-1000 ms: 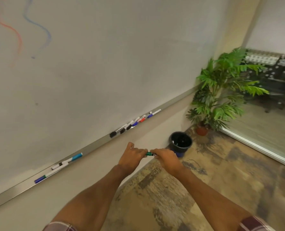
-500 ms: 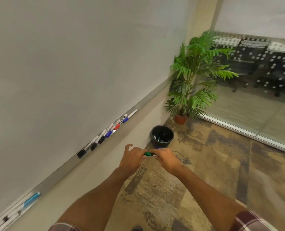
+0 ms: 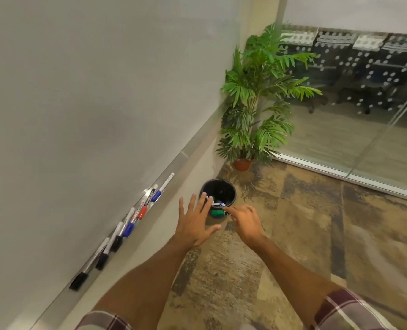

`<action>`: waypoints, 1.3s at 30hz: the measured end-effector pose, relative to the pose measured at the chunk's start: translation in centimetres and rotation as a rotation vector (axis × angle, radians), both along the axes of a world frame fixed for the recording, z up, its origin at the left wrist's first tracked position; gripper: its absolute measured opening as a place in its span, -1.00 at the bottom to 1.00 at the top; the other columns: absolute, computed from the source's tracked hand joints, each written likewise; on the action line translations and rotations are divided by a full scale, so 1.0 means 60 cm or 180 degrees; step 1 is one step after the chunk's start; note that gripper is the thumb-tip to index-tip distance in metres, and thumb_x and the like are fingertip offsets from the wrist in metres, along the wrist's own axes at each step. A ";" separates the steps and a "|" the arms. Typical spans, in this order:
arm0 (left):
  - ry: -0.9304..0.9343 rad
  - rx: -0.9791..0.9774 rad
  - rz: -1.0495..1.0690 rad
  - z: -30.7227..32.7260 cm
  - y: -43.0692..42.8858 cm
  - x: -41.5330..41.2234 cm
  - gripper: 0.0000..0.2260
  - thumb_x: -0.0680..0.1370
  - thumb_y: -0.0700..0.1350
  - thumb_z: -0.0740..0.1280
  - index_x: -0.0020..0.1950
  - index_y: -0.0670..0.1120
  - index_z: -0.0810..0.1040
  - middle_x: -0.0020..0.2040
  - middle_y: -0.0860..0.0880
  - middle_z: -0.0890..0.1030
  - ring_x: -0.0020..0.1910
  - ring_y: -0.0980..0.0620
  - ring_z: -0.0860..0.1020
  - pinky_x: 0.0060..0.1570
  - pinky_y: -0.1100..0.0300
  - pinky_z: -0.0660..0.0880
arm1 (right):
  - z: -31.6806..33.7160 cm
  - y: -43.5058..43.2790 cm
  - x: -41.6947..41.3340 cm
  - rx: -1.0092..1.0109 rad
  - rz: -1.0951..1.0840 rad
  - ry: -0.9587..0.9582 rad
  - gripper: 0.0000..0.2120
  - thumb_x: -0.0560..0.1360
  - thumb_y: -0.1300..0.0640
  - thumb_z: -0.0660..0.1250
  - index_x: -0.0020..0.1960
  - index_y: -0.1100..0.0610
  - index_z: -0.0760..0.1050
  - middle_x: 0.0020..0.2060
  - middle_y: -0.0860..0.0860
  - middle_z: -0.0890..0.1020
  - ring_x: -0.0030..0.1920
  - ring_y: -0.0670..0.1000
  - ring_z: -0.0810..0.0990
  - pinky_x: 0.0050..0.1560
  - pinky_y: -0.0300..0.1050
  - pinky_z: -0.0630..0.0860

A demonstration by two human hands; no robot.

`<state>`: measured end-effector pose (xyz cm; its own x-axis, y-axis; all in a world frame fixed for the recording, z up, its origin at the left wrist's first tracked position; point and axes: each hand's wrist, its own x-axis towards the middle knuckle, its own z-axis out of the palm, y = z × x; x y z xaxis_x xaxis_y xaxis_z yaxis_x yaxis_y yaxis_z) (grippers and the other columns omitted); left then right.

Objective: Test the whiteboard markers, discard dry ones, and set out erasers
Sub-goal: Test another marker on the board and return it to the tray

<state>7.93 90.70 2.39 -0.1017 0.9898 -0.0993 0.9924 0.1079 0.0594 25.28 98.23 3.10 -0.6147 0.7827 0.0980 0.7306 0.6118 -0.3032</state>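
Large pale wall panel (image 3: 90, 91) fills left side, metal ledge (image 3: 193, 148) along its lower edge. Beige corner column (image 3: 262, 17) behind potted palm (image 3: 259, 96) – terracotta pot on floor. Mottled brown-tan carpet (image 3: 316, 234). Right: glass partition (image 3: 364, 103) with dotted frosting – office chairs dimly visible beyond. Warm, even light.

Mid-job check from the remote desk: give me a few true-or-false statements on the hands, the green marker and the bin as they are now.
1. The right hand holds the green marker. True.
2. The left hand grips a marker. False: it is open, fingers spread.
3. The black bin is empty. False: markers lie inside.
4. Markers lie on the whiteboard tray. True.
5. The potted plant stands left of the bin. False: beyond it, to the right.
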 end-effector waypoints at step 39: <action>-0.0685 -0.0991 0.1161 -0.341 0.752 -0.154 -0.32 0.62 0.16 0.17 0.60 -0.06 -0.06 0.61 -0.05 -0.12 0.57 -0.12 -0.19 0.50 -0.15 -0.23 | -0.402 0.803 -0.222 -0.1315 0.1105 -0.0331 -0.46 0.43 0.40 0.24 0.40 0.15 0.38 0.39 0.12 0.39 0.43 0.13 0.28 0.48 -0.04 0.07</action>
<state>-1.34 135.80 -18.05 -0.3791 0.8141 -0.4399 0.8559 0.4892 0.1678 11.98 146.43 -21.02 -0.8336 0.4928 -0.2495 0.5461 0.6675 -0.5062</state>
